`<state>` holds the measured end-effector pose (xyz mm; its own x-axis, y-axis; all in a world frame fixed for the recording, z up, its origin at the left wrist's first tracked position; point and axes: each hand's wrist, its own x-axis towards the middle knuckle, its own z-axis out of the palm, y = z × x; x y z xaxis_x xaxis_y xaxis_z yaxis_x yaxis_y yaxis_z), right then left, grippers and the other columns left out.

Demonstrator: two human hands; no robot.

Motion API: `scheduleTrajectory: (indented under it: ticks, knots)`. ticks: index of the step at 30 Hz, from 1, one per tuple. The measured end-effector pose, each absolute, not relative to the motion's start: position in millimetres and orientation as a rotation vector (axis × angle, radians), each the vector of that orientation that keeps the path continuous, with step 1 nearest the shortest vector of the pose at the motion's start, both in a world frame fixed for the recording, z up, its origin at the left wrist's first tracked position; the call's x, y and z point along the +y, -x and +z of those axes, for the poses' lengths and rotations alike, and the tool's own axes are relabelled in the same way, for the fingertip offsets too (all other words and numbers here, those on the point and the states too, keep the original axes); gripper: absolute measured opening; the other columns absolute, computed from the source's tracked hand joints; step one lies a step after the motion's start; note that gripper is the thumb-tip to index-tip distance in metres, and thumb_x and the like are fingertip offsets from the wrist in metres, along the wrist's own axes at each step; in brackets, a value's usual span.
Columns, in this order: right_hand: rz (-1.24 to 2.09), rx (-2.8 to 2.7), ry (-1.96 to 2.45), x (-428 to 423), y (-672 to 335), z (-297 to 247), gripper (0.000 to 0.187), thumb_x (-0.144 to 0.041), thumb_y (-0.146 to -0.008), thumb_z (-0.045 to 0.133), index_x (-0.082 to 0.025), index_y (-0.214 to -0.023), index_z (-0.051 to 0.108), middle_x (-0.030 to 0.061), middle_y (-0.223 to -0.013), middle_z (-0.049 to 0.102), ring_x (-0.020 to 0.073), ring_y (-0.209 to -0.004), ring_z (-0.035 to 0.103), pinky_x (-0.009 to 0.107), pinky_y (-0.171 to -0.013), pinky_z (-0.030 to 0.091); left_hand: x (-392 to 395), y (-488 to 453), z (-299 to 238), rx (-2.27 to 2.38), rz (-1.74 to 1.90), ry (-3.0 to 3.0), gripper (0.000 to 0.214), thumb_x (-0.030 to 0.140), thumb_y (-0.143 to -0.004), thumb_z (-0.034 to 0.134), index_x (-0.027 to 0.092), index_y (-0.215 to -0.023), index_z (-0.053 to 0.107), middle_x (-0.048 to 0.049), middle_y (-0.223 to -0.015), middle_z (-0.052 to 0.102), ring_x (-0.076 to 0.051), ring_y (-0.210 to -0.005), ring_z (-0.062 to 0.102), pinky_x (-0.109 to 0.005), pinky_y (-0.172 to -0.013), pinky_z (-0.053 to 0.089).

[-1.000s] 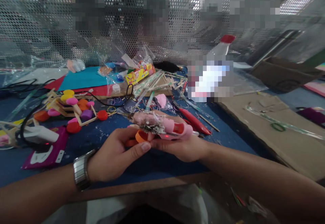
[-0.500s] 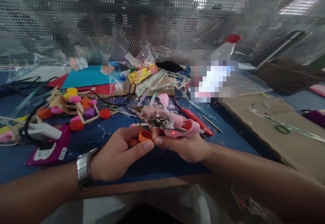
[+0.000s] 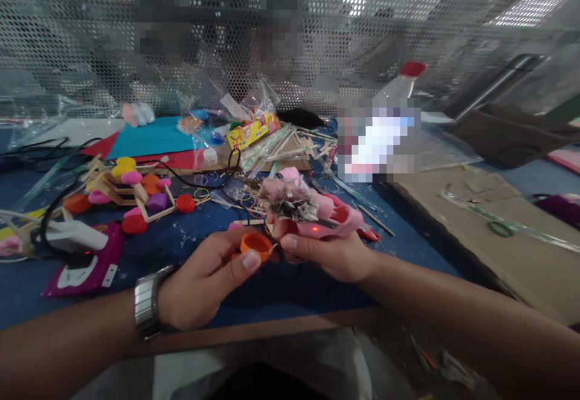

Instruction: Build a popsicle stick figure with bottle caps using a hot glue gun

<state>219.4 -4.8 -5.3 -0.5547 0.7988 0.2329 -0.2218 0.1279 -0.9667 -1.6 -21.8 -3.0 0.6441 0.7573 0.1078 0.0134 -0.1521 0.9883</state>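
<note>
My left hand [image 3: 206,279] pinches an orange bottle cap [image 3: 256,246] between thumb and fingers, its open side tilted up. A pink glue gun [image 3: 347,222] with a lit red light is gripped in my right hand [image 3: 328,255]. Grey, ragged residue [image 3: 294,200] crusts its front part. The two hands are close together above the table's near edge, and a thin pale strand shows at the cap's right side. Fingers of my right hand are partly hidden behind the glue gun. Behind it lies a red-handled tool [image 3: 369,234], mostly covered.
To the left stands a stick frame with colourful caps [image 3: 145,194], near a purple packet [image 3: 86,267] with a white plug [image 3: 77,234]. Wooden sticks [image 3: 283,146] and a yellow box [image 3: 251,133] lie behind. Cardboard [image 3: 453,225] covers the right side; a red-capped bottle [image 3: 399,89] stands at the back.
My left hand has moved slightly left with the orange cap, widening the gap to my right hand. The cap's opening has turned more upward. The glue gun has shifted slightly right.
</note>
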Motion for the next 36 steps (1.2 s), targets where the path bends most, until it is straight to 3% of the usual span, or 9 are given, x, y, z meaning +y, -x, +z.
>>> scheduleTrajectory:
  ticks: [2,4,8,13,17,22,26,32,36]
  knots:
    - [1.507,-1.609,0.585,-4,-221,-5,0.029,-0.047,-0.089,0.080,-0.021,-0.095,0.070,0.0021,-0.085,0.071,0.0142,-0.074,0.066,0.024,-0.062,0.055,-21,1,-3,0.655,0.748,-1.603,0.047,0.060,-0.103,0.052,0.017,-0.097,0.068,0.0008,-0.078,0.054,-0.013,-0.070,0.043,-0.026,-0.065,0.039]
    - [1.353,-1.745,0.575,-3,-222,-5,0.024,-0.040,-0.087,0.083,-0.022,-0.099,0.073,0.0043,-0.097,0.074,0.0194,-0.094,0.071,0.031,-0.081,0.061,-21,-1,-4,0.630,0.766,-1.585,0.042,0.056,-0.104,0.053,0.018,-0.096,0.068,0.0013,-0.079,0.054,-0.013,-0.070,0.043,-0.026,-0.067,0.040]
    - [1.071,-1.970,0.594,0,-223,-6,0.012,-0.032,-0.089,0.080,-0.022,-0.094,0.076,0.0070,-0.113,0.077,0.0251,-0.118,0.069,0.040,-0.106,0.056,-20,-4,-5,0.602,0.782,-1.548,0.040,0.055,-0.103,0.056,0.018,-0.090,0.065,0.0028,-0.076,0.052,-0.012,-0.069,0.041,-0.024,-0.068,0.041]
    - [0.828,-2.059,0.613,0,-224,-4,0.007,-0.026,-0.093,0.075,-0.023,-0.100,0.075,0.0064,-0.114,0.077,0.0241,-0.108,0.071,0.040,-0.099,0.059,-21,-5,-1,0.656,0.775,-1.540,0.043,0.057,-0.101,0.059,0.018,-0.086,0.063,0.0030,-0.074,0.050,-0.012,-0.067,0.040,-0.025,-0.064,0.039]
    - [0.720,-2.048,0.658,-4,-225,-2,0.001,-0.026,-0.093,0.074,-0.026,-0.095,0.074,0.0036,-0.091,0.074,0.0240,-0.097,0.069,0.038,-0.088,0.060,-22,-8,0,0.696,0.768,-1.438,0.046,0.062,-0.096,0.064,0.017,-0.085,0.064,0.0021,-0.073,0.051,-0.012,-0.066,0.041,-0.026,-0.062,0.036]
    - [0.786,-1.920,0.758,-8,-224,0,0.008,-0.029,-0.090,0.078,-0.025,-0.088,0.071,0.0040,-0.099,0.069,0.0200,-0.089,0.067,0.034,-0.080,0.059,-22,-9,-2,0.716,0.754,-1.314,0.055,0.070,-0.089,0.067,0.016,-0.081,0.064,0.0026,-0.069,0.046,-0.012,-0.064,0.038,-0.027,-0.058,0.032]
    - [0.915,-1.867,0.803,-5,-223,-2,0.024,-0.032,-0.093,0.073,-0.023,-0.072,0.065,0.0027,-0.083,0.067,0.0201,-0.083,0.065,0.035,-0.079,0.056,-21,-7,1,0.708,0.739,-1.331,0.051,0.064,-0.093,0.066,0.013,-0.091,0.069,-0.0006,-0.074,0.053,-0.013,-0.065,0.043,-0.027,-0.059,0.036]
    - [1.069,-1.783,0.814,-4,-223,-7,0.014,-0.035,-0.093,0.073,-0.021,-0.090,0.070,0.0024,-0.076,0.069,0.0209,-0.079,0.068,0.035,-0.074,0.058,-21,-8,0,0.683,0.771,-1.307,0.051,0.065,-0.095,0.064,0.015,-0.092,0.069,-0.0007,-0.075,0.054,-0.013,-0.066,0.045,-0.027,-0.060,0.037]
    - [0.918,-1.917,0.718,-3,-225,-6,0.017,-0.035,-0.089,0.079,-0.024,-0.100,0.073,0.0063,-0.099,0.073,0.0250,-0.096,0.070,0.039,-0.086,0.060,-22,-8,-2,0.683,0.792,-1.313,0.051,0.066,-0.094,0.065,0.016,-0.085,0.062,0.0013,-0.073,0.050,-0.013,-0.065,0.042,-0.027,-0.061,0.037]
